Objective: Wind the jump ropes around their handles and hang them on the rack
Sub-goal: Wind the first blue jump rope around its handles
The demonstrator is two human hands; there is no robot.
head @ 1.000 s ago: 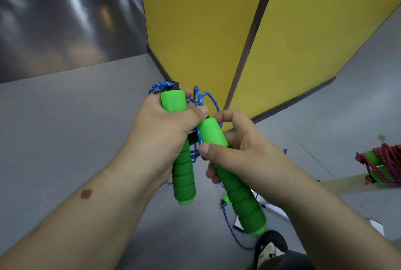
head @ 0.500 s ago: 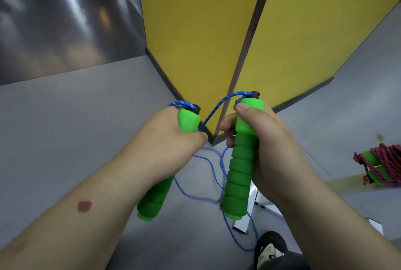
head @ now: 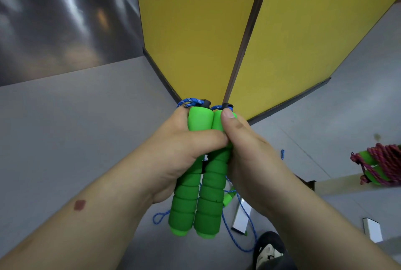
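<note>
Two green foam jump-rope handles (head: 197, 200) stand upright, pressed side by side between my hands. My left hand (head: 180, 150) grips the left handle, its thumb laid across both. Around the right handle curls my right hand (head: 247, 152), thumb up near the top. The blue rope (head: 236, 233) leaves the black handle caps at the top and hangs in loose loops down to the floor. At the right edge a wound rope bundle (head: 382, 164), green handles wrapped in red cord, hangs on a pale wooden bar (head: 338, 185).
A yellow partition (head: 217, 31) with a dark vertical seam stands straight ahead on grey floor. White rack feet (head: 240, 217) and a white block (head: 372, 229) stand on the floor below. My dark shoe (head: 269, 250) shows at the bottom.
The two handles were apart, each in one hand. They have since come together, parallel and upright, and my left thumb lies across both.
</note>
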